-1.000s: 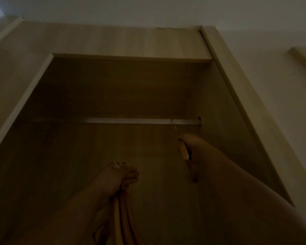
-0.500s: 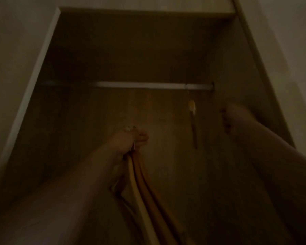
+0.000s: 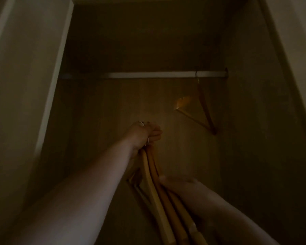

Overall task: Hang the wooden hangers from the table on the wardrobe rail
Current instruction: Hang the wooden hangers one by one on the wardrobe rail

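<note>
Inside a dim wardrobe a pale rail (image 3: 159, 74) runs across. One wooden hanger (image 3: 203, 110) hangs by its hook near the rail's right end, turned at an angle. My left hand (image 3: 143, 134) is raised below the rail, shut on the metal hooks of a bunch of wooden hangers (image 3: 159, 197) that trail down toward me. My right hand (image 3: 177, 183) is low, its fingers against the wooden arms of that bunch; how firmly it grips is hard to tell in the dark.
The wardrobe's left side panel (image 3: 57, 85) and right side panel (image 3: 254, 103) close in the space. A shelf underside (image 3: 148, 32) sits above the rail. The rail's left and middle stretch is bare.
My right hand has left the hung hanger and dropped to the bunch in my left hand. The hung hanger has swung round to show its triangle. The view tilted downward.
</note>
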